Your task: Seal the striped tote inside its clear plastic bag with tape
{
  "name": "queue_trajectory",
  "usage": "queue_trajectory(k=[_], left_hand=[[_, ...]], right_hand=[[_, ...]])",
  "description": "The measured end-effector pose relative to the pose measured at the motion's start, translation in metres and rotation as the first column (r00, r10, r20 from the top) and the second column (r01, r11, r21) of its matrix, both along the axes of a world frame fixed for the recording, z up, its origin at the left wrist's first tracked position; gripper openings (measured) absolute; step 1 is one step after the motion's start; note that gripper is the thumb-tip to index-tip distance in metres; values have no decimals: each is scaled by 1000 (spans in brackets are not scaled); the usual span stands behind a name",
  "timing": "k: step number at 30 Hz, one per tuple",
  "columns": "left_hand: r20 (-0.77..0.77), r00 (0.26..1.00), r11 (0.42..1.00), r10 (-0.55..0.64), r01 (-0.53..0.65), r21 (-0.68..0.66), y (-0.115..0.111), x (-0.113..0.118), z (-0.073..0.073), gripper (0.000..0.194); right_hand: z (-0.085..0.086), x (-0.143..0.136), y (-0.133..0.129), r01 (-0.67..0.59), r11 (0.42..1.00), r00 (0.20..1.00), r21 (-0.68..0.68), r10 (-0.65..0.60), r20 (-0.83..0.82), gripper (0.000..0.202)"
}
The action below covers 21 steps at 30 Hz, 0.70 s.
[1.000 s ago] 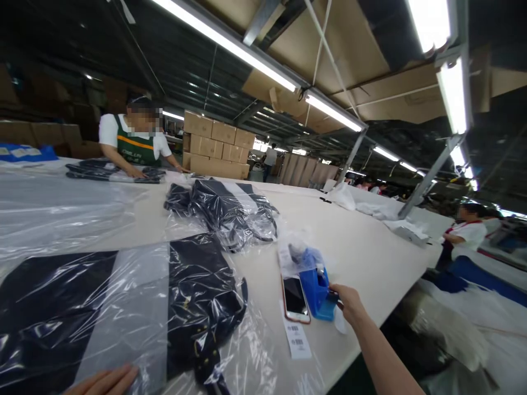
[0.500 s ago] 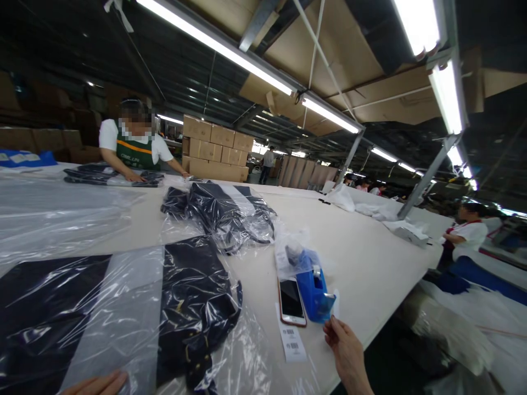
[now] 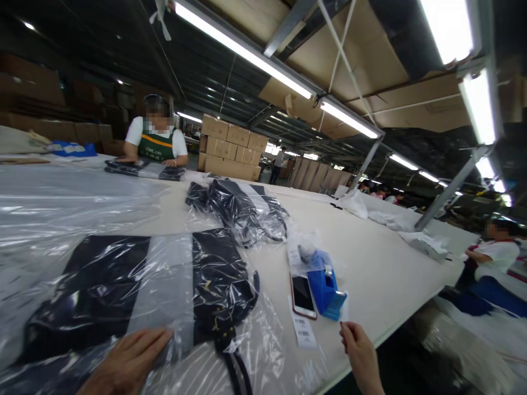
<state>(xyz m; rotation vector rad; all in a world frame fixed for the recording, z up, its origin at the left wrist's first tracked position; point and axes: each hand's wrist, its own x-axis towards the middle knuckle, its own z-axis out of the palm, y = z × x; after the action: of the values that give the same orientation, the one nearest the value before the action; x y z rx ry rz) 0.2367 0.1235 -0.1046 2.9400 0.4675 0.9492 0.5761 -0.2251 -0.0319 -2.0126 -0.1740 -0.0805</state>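
My left hand (image 3: 134, 356) lies with its fingers stretched flat on clear plastic over a dark bag (image 3: 105, 269). This bag has a pale grey band across its middle, gold-coloured metal bits and a strap. On the right, my right hand (image 3: 359, 351) is closed in a pinch just in front of a blue tape dispenser (image 3: 323, 285); anything between the fingertips is too small to make out. A phone (image 3: 303, 296) lies beside the dispenser, on a white strip of printed labels (image 3: 304, 332). Farther back rests another plastic-wrapped dark bag (image 3: 230, 203).
Clear plastic sheeting (image 3: 74, 197) covers the table's left side. Across the white table (image 3: 370, 258), a co-worker (image 3: 158, 144) in a green apron handles a dark wrapped item (image 3: 142, 169). Stacked cartons (image 3: 230, 148) stand behind. The table's edge runs along the right, near white bundles (image 3: 461, 340).
My left hand has come farther into view over the bag's plastic. My right hand has drawn slightly away from the dispenser, still pinched. The view has shifted left.
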Motion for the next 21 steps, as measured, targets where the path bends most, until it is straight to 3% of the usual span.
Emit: queue_trajectory(k=[2,4,7,11,14,18,21], left_hand=[[-86,996,998,-20,14,-65,-12,1,25,52],[-242,970,987,-39,0,-159,-23,5,49,51],[-419,908,968,14,-117,-222,-35,16,67,45],[-361,916,961,172,-237,-142,-52,23,57,45],[-292,928,959,230,-267,-94,-60,23,43,46],[-256,943,963,215,-248,-105,-62,20,36,49],[-266,947,970,182,-218,-112,-62,19,36,50]], right_hand=[[15,-11,6,-131,973,983,-192,152,101,39],[31,-22,22,-268,915,931,-301,327,164,38],[57,-47,64,-524,764,772,-377,613,169,33],[97,-103,129,-803,426,448,-418,893,50,28],[116,-138,175,-869,194,239,-455,970,-43,28],[120,-156,223,-867,-68,4,-495,990,-143,24],[110,-158,252,-829,-193,-84,-524,971,-225,19]])
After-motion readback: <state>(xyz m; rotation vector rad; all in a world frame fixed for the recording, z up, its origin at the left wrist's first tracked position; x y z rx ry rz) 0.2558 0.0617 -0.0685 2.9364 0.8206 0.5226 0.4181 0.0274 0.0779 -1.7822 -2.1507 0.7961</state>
